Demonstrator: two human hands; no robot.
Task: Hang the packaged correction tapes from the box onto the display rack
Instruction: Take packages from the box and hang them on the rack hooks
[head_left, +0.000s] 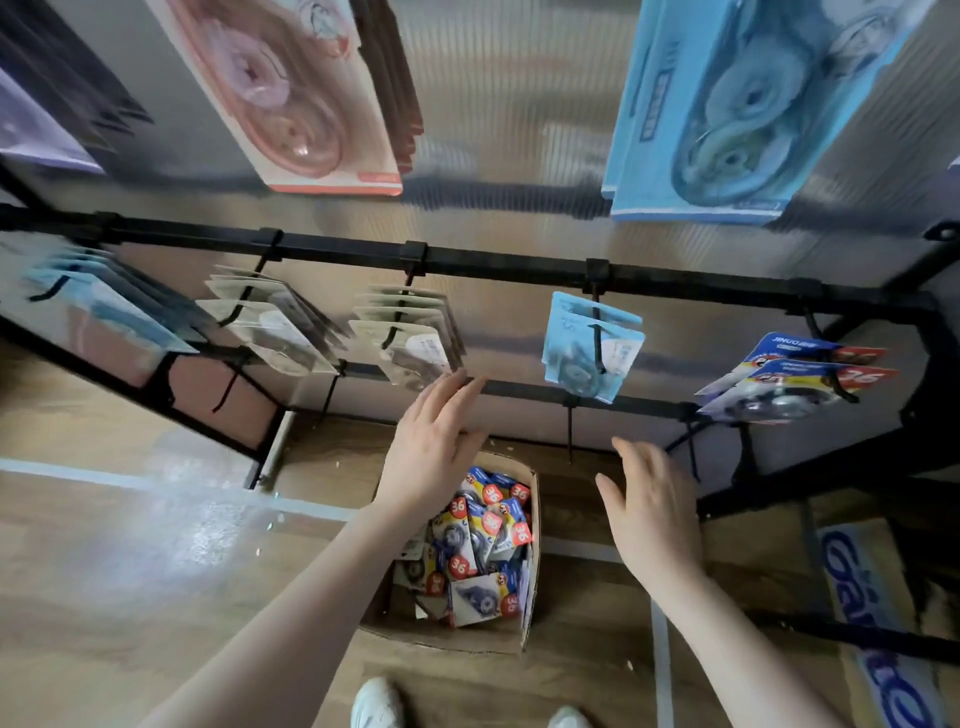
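Observation:
A cardboard box (531, 566) stands on the floor below me, holding several blue, yellow and red packaged correction tapes (480, 540). My left hand (428, 447) hovers over the box's far end with fingers straight and holds nothing. My right hand (649, 504) is stretched out flat to the right of the box, also holding nothing. The black display rack (498, 267) crosses the view above the hands. Two matching blue and red packs (789, 384) hang on its right-hand hook. An empty hook (570, 436) sticks out from the lower bar between my hands.
Other hooks carry light blue packs (592, 348), grey-white packs (410, 338) (275, 322) and blue packs (104, 312). Large pink (280, 88) and blue (737, 104) packs hang higher up. A printed carton (872, 613) lies at lower right. My shoes (379, 701) stand on the wooden floor.

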